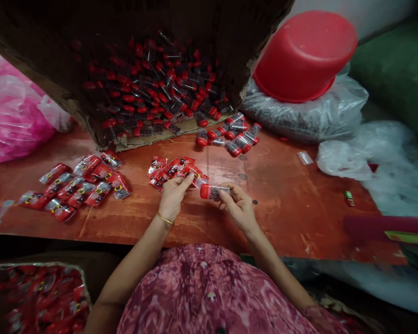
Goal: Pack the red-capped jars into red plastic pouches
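Note:
My right hand [239, 207] grips a clear capsule-shaped tube [214, 192] with a red cap and dark little balls inside, its capped end pointing left. Just left of it, the fingers of my left hand [174, 195] are pinched on the edge of a red printed plastic wrapper [199, 180]. Behind that hand lies a small pile of flat red wrappers [165, 174]. More red-capped tubes [243, 143] lie loose on the table beyond my right hand. Farther left sits a group of tubes in red wrappers [78, 185].
A tipped cardboard box [48, 88] full of red-capped tubes stands at the back of the red-brown table [299, 208]. A red tub [304, 55] rests on a plastic bag [299, 118]. A pink bag [16, 111] is at left; a container of wrapped pieces [45, 297] stands below.

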A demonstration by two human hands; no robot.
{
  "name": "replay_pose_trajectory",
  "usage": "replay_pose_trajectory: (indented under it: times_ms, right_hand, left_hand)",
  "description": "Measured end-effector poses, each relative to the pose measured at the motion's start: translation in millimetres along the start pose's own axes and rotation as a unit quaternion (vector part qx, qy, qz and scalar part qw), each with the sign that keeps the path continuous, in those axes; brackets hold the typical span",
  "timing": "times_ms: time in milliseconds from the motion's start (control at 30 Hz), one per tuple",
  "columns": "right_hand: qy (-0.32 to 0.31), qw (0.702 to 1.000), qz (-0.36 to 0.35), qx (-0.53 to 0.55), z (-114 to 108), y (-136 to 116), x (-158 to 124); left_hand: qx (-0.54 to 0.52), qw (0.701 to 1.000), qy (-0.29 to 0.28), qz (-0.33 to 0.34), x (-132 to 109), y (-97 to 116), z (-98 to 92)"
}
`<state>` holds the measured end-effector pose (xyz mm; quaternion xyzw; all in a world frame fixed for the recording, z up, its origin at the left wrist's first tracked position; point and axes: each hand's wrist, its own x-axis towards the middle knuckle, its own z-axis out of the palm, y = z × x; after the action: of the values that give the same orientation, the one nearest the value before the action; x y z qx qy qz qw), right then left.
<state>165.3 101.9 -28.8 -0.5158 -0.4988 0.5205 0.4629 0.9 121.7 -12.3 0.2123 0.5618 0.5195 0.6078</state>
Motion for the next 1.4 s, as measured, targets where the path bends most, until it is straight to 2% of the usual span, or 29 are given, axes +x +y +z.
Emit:
replay_pose_trajectory:
  times_ms: [267,467,600,667,833,900,1000,1100,1233,1400]
  right_hand:
    - [0.012,1.0,0.015,0.014,10.5,1.1,4.2]
    - [0.044,0.998,0.001,0.053,26.7,4.8,4.7]
    - [0.081,0.994,-0.012,0.066,37.0,6.5,7.8]
    - [0.073,0.995,-0.006,0.066,40.9,6.9,8.2]
    - [-0.009,0.997,0.029,0.07,48.0,4.3,6.8]
    - [-0.008,0.997,0.028,0.078,51.4,2.5,7.2]
    - [0.03,0.995,0.007,0.095,57.9,1.8,9.1]
    - [0.057,0.991,-0.001,0.122,63.0,3.5,11.6]
    - [0.016,0.989,0.009,0.149,64.3,6.2,14.3]
    - [0.068,0.995,-0.034,0.072,65.0,11.2,17.3]
  left_hand:
    - [-0.024,0.999,-0.02,-0.031,-2.4,1.9,-2.4]
    - [-0.082,0.996,-0.019,0.03,-3.1,-11.0,7.1]
    - [-0.11,0.992,-0.041,0.048,-3.3,-16.5,12.8]
    - [-0.122,0.99,-0.046,0.049,-2.3,-15.4,13.0]
    - [-0.115,0.99,-0.056,0.053,4.0,-14.5,8.8]
    - [-0.094,0.991,-0.078,0.051,5.7,-15.7,7.9]
    - [-0.092,0.99,-0.096,0.047,5.6,-15.7,9.2]
    - [-0.11,0.989,-0.093,0.044,3.7,-12.6,11.8]
    - [-0.14,0.985,-0.071,0.067,2.5,-11.8,14.3]
    - [-0.137,0.987,-0.062,0.048,2.9,-20.6,15.1]
